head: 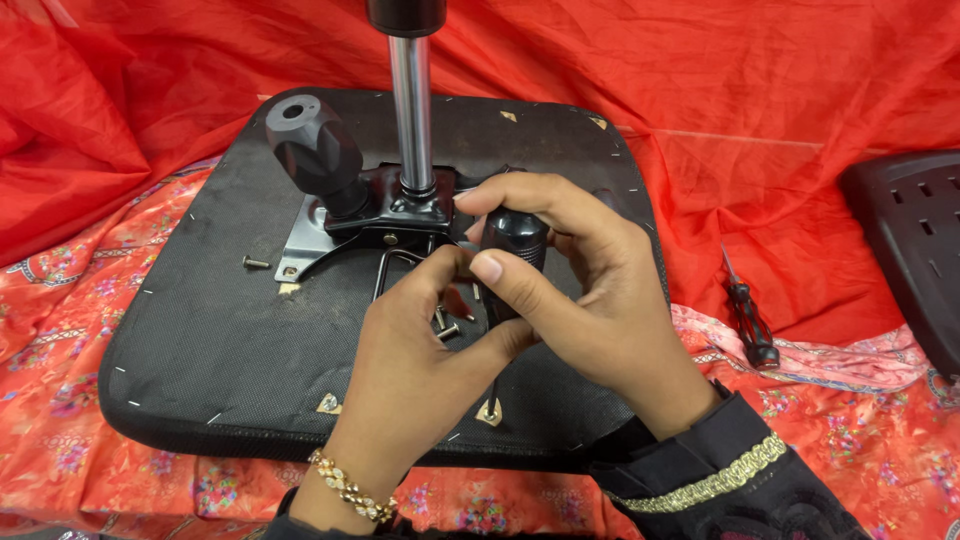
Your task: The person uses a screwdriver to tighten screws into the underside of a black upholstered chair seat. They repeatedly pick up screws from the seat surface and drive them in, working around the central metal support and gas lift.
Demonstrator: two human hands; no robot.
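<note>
Both hands, left (420, 330) and right (580, 290), grip one black screwdriver handle (515, 240) over one upturned seat (200, 340); three loose screws (447, 330) visible; a second screwdriver (750, 315) lies apart.

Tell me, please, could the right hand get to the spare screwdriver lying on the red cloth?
Probably yes: the screwdriver lies uncovered to the right of the seat, nothing between, but the right hand grips a black handle and must let go first.
</note>
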